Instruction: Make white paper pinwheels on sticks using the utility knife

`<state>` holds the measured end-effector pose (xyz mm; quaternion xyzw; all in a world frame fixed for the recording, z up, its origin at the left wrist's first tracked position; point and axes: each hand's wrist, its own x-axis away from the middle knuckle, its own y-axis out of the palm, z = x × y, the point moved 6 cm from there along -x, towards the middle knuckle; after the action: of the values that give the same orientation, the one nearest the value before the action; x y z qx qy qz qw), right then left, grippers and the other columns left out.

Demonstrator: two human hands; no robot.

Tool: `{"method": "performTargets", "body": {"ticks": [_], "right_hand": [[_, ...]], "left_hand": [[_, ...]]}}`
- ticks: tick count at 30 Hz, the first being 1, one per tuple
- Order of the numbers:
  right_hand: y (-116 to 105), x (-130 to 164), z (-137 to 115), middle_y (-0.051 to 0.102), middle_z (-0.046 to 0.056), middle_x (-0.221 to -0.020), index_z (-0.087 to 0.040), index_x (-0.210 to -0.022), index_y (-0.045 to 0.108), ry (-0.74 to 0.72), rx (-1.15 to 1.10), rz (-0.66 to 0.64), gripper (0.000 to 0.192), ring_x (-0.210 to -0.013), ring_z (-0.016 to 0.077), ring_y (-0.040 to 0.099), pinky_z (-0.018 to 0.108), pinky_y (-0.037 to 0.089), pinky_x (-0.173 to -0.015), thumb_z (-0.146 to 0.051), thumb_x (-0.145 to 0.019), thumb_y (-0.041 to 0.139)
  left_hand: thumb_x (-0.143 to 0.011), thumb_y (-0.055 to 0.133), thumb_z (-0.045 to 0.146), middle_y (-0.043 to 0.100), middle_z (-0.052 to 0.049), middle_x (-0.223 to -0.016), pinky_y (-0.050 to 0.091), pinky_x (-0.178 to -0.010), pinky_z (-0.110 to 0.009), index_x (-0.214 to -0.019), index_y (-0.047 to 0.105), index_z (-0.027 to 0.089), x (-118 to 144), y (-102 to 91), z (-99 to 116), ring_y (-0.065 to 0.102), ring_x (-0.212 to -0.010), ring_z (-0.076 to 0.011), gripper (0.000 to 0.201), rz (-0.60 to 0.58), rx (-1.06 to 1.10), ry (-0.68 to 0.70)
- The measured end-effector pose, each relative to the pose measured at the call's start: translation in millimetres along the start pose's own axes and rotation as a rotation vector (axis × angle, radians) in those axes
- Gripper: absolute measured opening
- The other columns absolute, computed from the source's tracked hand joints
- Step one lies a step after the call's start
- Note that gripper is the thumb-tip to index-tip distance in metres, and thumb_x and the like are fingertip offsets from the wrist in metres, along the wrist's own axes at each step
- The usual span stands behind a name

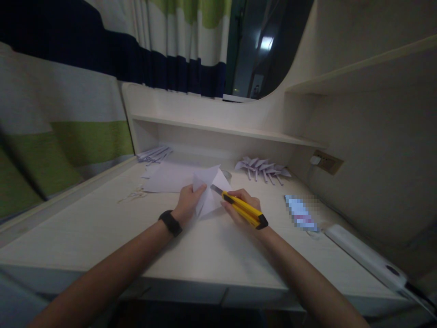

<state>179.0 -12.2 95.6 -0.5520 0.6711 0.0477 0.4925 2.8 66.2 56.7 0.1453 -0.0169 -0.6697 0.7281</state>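
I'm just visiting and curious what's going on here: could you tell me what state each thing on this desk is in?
Knife: blade out, gripped in right hand, tip at the paper.
Paper: folded, held up by left hand.
Flat sheet: lying on the desk.
Folded paper shapes: piled at the back.
Paper stack: lying at the back left.
Curtain: drawn.

Home bedroom or dorm study nook, dimly lit. Pale built-in desk with a low shelf across the back and another shelf on the right wall, a wall socket beside it, striped green, white and navy curtains behind. Loose paper sheets and folded paper shapes lie on the desktop.
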Motion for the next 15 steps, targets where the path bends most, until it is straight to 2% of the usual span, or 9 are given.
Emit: {"method": "performTargets", "body": {"ticks": [6, 12, 15], "right_hand": [[1.1, 0.9, 3.2, 0.07, 0.001, -0.08, -0.023, -0.1, 0.057, -0.126, 0.031, -0.012, 0.028, -0.061, 0.0145, 0.065, 0.023, 0.048, -0.058, -0.038, -0.077, 0.064], [8.6, 3.6, 6.9, 0.068, 0.0, -0.078, -0.021, -0.109, 0.049, -0.2, 0.05, -0.167, 0.033, -0.059, 0.0121, 0.063, 0.02, 0.047, -0.057, -0.032, -0.079, 0.061], [10.7, 4.2, 7.6, 0.068, 0.0, -0.076, -0.021, -0.109, 0.05, -0.205, 0.074, -0.178, 0.032, -0.056, 0.0115, 0.063, 0.019, 0.046, -0.056, -0.03, -0.08, 0.06]], "left_hand": [[-0.064, 0.07, 0.037, 0.071, -0.015, -0.083, 0.047, -0.06, -0.029, -0.081, 0.069, 0.005, 0.5, 1.0, 3.3, 0.063, -0.071, -0.0233, 0.037, -0.022, -0.099, 0.022], [-0.065, 0.067, 0.042, 0.07, -0.011, -0.077, 0.045, -0.055, -0.027, -0.08, 0.069, 0.006, -5.1, -4.1, -1.7, 0.06, -0.066, -0.0208, 0.04, 0.005, -0.189, 0.062], [-0.065, 0.067, 0.043, 0.069, -0.01, -0.075, 0.043, -0.054, -0.027, -0.077, 0.069, 0.006, -8.0, -6.6, -4.2, 0.059, -0.064, -0.02, 0.039, 0.018, -0.229, 0.073]]}}
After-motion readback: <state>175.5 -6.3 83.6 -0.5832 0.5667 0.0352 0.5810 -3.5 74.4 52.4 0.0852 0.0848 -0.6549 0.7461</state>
